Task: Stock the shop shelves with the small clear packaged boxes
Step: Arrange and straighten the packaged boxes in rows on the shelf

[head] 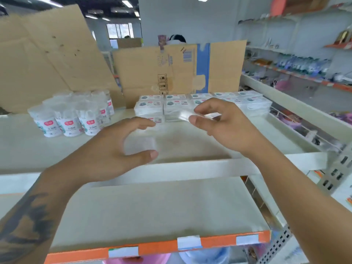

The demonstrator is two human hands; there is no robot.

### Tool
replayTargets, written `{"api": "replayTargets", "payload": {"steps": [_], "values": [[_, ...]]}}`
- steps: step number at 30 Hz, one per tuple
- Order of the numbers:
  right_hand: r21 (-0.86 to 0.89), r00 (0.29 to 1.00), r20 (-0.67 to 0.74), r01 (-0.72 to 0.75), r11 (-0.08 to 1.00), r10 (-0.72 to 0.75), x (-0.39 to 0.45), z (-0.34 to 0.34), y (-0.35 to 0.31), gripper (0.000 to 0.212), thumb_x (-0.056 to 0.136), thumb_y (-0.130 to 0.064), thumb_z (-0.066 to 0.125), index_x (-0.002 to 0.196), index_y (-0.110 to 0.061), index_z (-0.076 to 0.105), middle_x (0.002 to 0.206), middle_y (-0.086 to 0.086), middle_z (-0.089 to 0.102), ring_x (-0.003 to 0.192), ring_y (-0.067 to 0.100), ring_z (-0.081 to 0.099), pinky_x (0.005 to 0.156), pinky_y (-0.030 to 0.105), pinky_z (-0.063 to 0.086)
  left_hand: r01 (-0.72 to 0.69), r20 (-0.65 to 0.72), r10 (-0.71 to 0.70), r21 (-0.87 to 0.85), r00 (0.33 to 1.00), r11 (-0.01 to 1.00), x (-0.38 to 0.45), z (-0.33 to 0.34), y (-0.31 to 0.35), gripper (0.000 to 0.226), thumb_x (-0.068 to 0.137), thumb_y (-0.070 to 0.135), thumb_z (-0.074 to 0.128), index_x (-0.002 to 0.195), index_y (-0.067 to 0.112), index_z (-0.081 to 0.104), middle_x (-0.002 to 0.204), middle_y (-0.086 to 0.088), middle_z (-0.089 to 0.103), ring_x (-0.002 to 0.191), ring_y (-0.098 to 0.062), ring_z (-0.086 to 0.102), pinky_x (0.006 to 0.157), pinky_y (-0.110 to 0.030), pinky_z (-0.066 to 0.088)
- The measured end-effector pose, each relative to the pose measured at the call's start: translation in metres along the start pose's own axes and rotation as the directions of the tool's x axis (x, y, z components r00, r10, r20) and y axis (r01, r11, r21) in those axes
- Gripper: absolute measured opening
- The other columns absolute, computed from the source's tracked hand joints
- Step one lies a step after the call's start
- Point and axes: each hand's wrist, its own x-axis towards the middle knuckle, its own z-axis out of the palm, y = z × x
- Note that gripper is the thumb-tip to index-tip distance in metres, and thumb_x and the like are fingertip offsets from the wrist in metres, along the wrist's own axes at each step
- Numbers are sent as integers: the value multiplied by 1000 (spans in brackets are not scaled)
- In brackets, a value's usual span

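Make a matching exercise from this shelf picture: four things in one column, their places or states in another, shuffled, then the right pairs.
Things
1. left hand
2. right hand
3. round tubs
4. cardboard carton

Places or states
A. stands opened behind the stacked boxes
B. grouped at the shelf's left
C. curled round a clear box above the shelf
D. pinches a clear box by the stacks

Pairs: 1-C, 2-D, 3-B, 4-A

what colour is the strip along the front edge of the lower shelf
Orange, with white label patches, on the front strip of the lower shelf; head view.
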Motion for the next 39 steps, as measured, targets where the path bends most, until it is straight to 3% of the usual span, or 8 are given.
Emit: {"api": "replayTargets", "payload": {"steps": [5, 11, 14, 17, 21, 27, 31, 39], "values": [[328, 965, 263, -101, 939, 12, -3, -6, -16, 33, 95, -37, 68, 102, -5, 73, 96, 15, 75, 78, 29, 72, 69, 40, 57, -65, -234, 44, -82, 971, 994, 16, 14, 34, 56, 81, 56, 72, 134, 47, 58, 125, 28, 64, 122, 6, 56, 105, -18, 41], [490, 956, 290, -194, 850, 52, -3, -6, -24, 48, 92, -52, 65, 112, -8, 71, 99, 13, 73, 70, 29, 69, 61, 36, 55, -66, -197, -19, -416, 980, 907, 31, 11, 44, 30, 87, 34, 77, 115, 26, 71, 83, 4, 76, 79, -12, 69, 85, -31, 49], [613, 955, 295, -183, 769, -8, -3, -2, -24, 40, 83, -34, 75, 112, -8, 65, 94, 9, 70, 71, 25, 65, 65, 33, 57, -29, -221, -99, -511, 970, 859, 33, 8, 38, 33, 82, 37, 80, 111, 25, 71, 89, -4, 79, 88, -32, 71, 88, -41, 48], [717, 960, 277, -181, 673, -37, -6, 5, -24, 52, 74, -11, 78, 122, -8, 59, 92, 12, 69, 70, 20, 62, 69, 31, 56, -10, -217, -136, -565, 967, 825, 33, 7, 37, 43, 77, 37, 76, 114, 18, 69, 93, -8, 79, 91, -24, 74, 93, -44, 50], [836, 966, 257, -242, 493, 38, -9, 18, -25, 22, 79, -14, 77, 91, -23, 61, 96, 4, 70, 77, 16, 61, 74, 31, 50, 4, -176, -165, -672, 971, 741, 35, 12, 44, 49, 78, 30, 82, 117, 8, 63, 100, -12, 79, 93, -29, 76, 100, -50, 52], [802, 988, 145, -144, 580, 46, -7, 21, -24, 27, 89, -22, 73, 112, -19, 59, 106, 7, 75, 91, 24, 67, 79, 39, 52, -19, -168, -126, -667, 978, 744, 35, 21, 45, 40, 76, 33, 79, 105, 15, 60, 95, -12, 78, 94, -23, 74, 91, -41, 50], [718, 983, 181, -119, 686, -19, -1, 9, -28, 35, 83, -25, 73, 116, -12, 70, 108, 14, 74, 91, 25, 67, 80, 43, 54, -147, -248, -8, -597, 969, 789, 34, 13, 36, 62, 74, 27, 87, 127, 21, 56, 112, -6, 75, 103, -28, 72, 100, -49, 54], [490, 940, 340, -145, 860, -35, 4, 2, -26, 28, 72, -22, 81, 93, -14, 65, 101, 15, 76, 89, 29, 70, 77, 41, 52, -184, -146, 152, -232, 977, 955, 28, 8, 26, 69, 75, 34, 91, 136, 40, 59, 135, 24, 62, 130, -3, 56, 109, -43, 44]]}}
